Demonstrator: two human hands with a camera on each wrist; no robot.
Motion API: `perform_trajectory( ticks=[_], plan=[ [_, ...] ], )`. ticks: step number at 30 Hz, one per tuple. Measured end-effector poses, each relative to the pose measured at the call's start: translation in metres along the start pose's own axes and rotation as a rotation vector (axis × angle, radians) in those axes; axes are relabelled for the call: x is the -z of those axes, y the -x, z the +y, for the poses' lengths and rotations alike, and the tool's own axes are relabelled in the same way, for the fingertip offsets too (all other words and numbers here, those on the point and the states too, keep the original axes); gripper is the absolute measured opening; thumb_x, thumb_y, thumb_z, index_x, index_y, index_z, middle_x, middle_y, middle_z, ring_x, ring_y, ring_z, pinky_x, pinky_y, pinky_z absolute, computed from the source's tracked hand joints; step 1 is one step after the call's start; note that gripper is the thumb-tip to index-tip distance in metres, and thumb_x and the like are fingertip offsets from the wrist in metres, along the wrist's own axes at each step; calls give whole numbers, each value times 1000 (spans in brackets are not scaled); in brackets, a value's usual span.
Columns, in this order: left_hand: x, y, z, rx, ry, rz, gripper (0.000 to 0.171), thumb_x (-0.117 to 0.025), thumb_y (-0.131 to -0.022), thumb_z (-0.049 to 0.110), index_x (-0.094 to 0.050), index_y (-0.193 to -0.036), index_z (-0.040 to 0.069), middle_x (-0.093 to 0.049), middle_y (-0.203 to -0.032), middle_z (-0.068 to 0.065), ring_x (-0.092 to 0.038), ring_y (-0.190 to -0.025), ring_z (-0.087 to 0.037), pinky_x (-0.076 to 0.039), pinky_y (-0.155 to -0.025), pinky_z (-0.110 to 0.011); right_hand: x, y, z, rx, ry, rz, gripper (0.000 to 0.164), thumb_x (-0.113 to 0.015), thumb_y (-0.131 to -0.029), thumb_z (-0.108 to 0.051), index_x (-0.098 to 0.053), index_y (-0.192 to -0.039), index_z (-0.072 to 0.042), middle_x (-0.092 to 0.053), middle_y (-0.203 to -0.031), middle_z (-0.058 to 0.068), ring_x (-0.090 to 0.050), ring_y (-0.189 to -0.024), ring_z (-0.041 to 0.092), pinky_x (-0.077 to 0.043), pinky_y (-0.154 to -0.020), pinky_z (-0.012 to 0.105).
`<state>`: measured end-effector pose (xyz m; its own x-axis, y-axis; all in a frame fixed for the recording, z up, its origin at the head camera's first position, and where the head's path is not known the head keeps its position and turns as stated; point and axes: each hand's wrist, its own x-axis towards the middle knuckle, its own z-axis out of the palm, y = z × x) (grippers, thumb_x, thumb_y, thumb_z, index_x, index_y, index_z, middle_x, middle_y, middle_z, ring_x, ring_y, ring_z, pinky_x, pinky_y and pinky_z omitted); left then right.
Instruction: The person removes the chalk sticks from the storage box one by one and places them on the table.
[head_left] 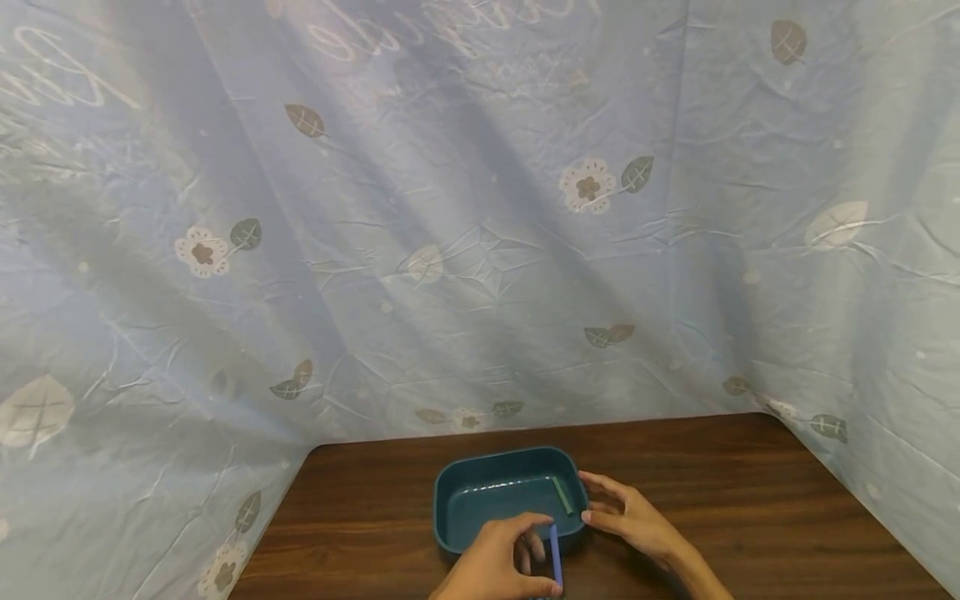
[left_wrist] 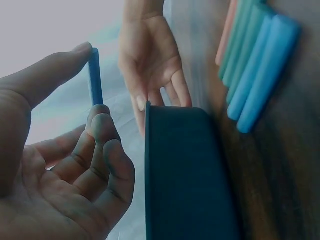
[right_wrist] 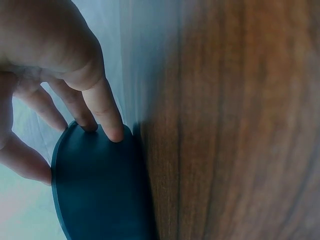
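Note:
My left hand [head_left: 495,560] pinches a slim blue stick [head_left: 556,553] by its ends, between thumb and fingertips. It holds the stick above the near side of a dark teal box [head_left: 483,502]. Inside that box, toward its right end, lies a green stick [head_left: 562,496]. My right hand [head_left: 636,523] touches the box's right end, thumb and index finger at the rim. In the right wrist view, its other fingers [right_wrist: 102,102] rest fairly straight against the outer wall.
Beside the box in the left wrist view, several sticks lie in a row: blue sticks [left_wrist: 267,75], green sticks [left_wrist: 245,45] and a pink stick [left_wrist: 226,32]. Everything stands on a dark wooden table [head_left: 360,500]. A patterned cloth [head_left: 480,333] hangs behind and along the sides.

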<state>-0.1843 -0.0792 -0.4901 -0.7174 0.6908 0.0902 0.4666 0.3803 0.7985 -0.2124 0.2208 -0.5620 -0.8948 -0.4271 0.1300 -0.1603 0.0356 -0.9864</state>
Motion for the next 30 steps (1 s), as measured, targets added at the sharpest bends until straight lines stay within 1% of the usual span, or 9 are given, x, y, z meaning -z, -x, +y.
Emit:
perform_trajectory(
  ticks=[4, 9, 10, 13, 15, 17, 20, 23, 30],
  plan=[
    [0, 4, -1, -1, 5, -45, 67, -92, -87, 23, -63, -145, 7, -68, -94, 14, -59, -73, 5, -54, -69, -19, 0, 0, 1, 7, 4, 4, 72, -63, -108, -13, -25, -166, 7, -24, -168, 41, -49, -144, 58, -58, -105, 29],
    [2, 5, -16, -83, -31, -110, 68, -90, -89, 25, -61, -146, 3, -71, -97, 11, -60, -74, 8, -55, -71, -17, 1, 0, 1, 14, 34, 26, 72, -65, -107, -15, -28, -165, 6, -33, -164, 41, -53, -142, 57, -59, -103, 29],
    [0, 3, -27, -126, -70, -119, 66, -88, -92, 26, -60, -147, 4, -71, -98, 11, -60, -75, 8, -55, -70, -16, 1, 0, 1, 15, 37, 27, 72, -66, -107, -15, -28, -165, 5, -33, -164, 41, -53, -142, 57, -59, -103, 29],
    [-5, 1, -51, -133, -64, -146, 66, -88, -92, 24, -59, -148, 5, -75, -101, 5, -64, -77, 6, -57, -69, -18, 1, 1, 0, 11, 40, 25, 72, -65, -107, -16, -28, -166, 5, -32, -164, 41, -52, -142, 58, -59, -103, 30],
    [-14, -5, -89, -149, -60, -160, 68, -88, -92, 30, -58, -151, 13, -74, -103, 10, -64, -78, 8, -56, -68, -17, 1, 1, 0, 5, 38, 22, 73, -65, -107, -16, -28, -166, 5, -32, -165, 41, -51, -143, 57, -59, -103, 29],
    [-22, -8, -116, -119, -31, -155, 70, -91, -89, 29, -58, -151, 19, -75, -103, 12, -65, -77, 7, -58, -67, -18, 0, 1, -1, 0, 35, 23, 73, -65, -107, -17, -27, -166, 5, -32, -165, 40, -51, -143, 57, -59, -103, 29],
    [-32, -12, -154, -183, -114, -150, 68, -87, -92, 34, -56, -152, 26, -73, -104, 20, -62, -78, 14, -56, -67, -13, 0, 0, -1, -6, 31, 25, 73, -65, -108, -16, -27, -166, 5, -31, -165, 40, -51, -144, 56, -58, -103, 28],
    [-33, -7, -155, -206, -182, -129, 63, -86, -94, 27, -58, -150, 22, -76, -103, 15, -59, -78, 16, -54, -68, -11, 0, 0, -1, -7, 30, 28, 72, -65, -108, -15, -27, -166, 5, -31, -165, 40, -51, -143, 56, -58, -103, 28],
    [-30, 4, -153, -202, -195, -120, 57, -84, -96, 24, -60, -147, 16, -77, -100, 10, -61, -82, 14, -53, -72, -11, 0, 0, -1, -17, 36, 38, 72, -65, -108, -16, -28, -166, 4, -31, -166, 39, -51, -144, 55, -58, -103, 28]
  ],
)
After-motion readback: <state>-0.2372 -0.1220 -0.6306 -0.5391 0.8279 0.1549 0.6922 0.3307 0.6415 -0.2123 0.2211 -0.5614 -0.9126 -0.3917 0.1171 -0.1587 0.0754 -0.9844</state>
